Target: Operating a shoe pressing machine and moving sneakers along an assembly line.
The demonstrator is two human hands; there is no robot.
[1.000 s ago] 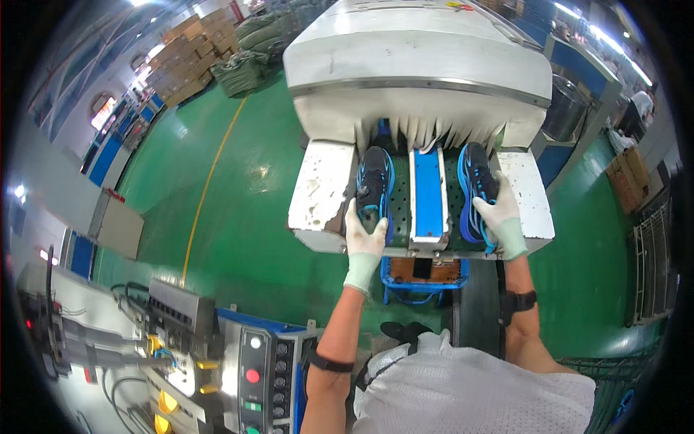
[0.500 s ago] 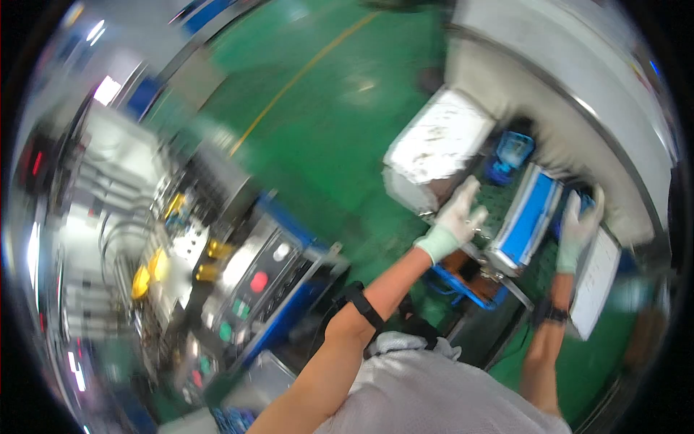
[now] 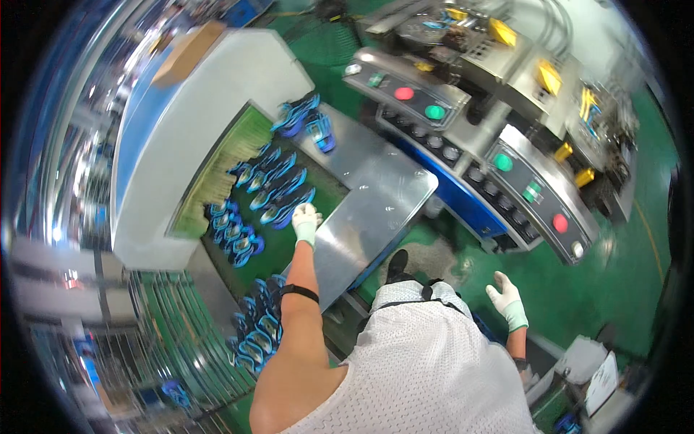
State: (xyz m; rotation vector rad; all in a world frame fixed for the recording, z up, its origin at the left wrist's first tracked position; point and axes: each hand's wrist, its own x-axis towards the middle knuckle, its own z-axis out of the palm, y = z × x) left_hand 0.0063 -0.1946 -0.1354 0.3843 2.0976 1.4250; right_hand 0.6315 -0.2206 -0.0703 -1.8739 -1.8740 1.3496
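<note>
Left hand (image 3: 306, 219) curled at a black-and-blue shoe (image 3: 288, 209), whether pinching it I can't tell, more shoes (image 3: 234, 233) left of that hand, metal table (image 3: 376, 210) rightward, right hand (image 3: 506, 298) spread

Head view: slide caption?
Gloved left hand at a blue-trimmed shoe on green belt; right hand open and empty.

Place: shoe factory | rows of blue-black shoes (image 3: 280, 192) lay left of the steel table (image 3: 379, 210) | push-button machines (image 3: 524, 170) stood to its right | green floor (image 3: 564, 282) spread below it
</note>
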